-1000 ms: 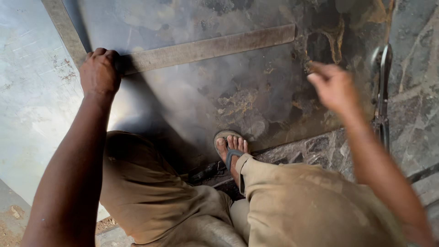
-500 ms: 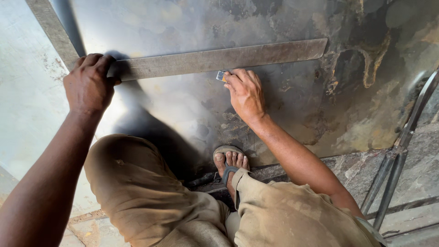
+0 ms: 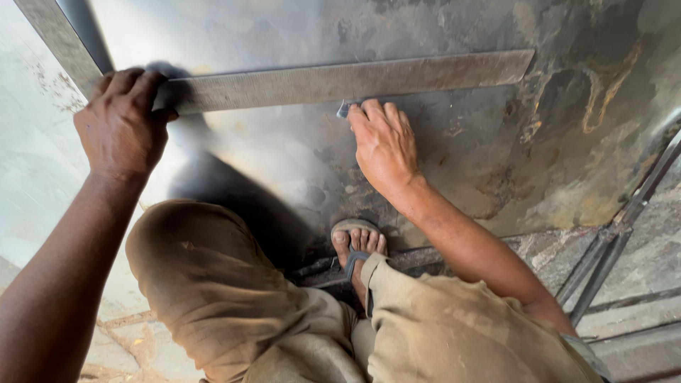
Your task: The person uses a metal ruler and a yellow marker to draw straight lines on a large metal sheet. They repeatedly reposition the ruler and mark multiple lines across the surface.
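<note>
While crouched over metal sheet (image 3: 298,163) on floor, my left hand (image 3: 120,124) presses long steel ruler (image 3: 347,79) flat, upper frame. Right hand (image 3: 383,145) pinches small marker (image 3: 343,108) at ruler's lower edge, centre. Ruler placed; no drawn line visible yet.

Lighting is soft daylight from the upper left. The metal sheet (image 3: 298,163) shows a pale glare patch near its left edge. A dark shadow falls beside the left hand (image 3: 120,124). Focus is sharp at centre; frame corners show slight wide-angle stretching.
</note>
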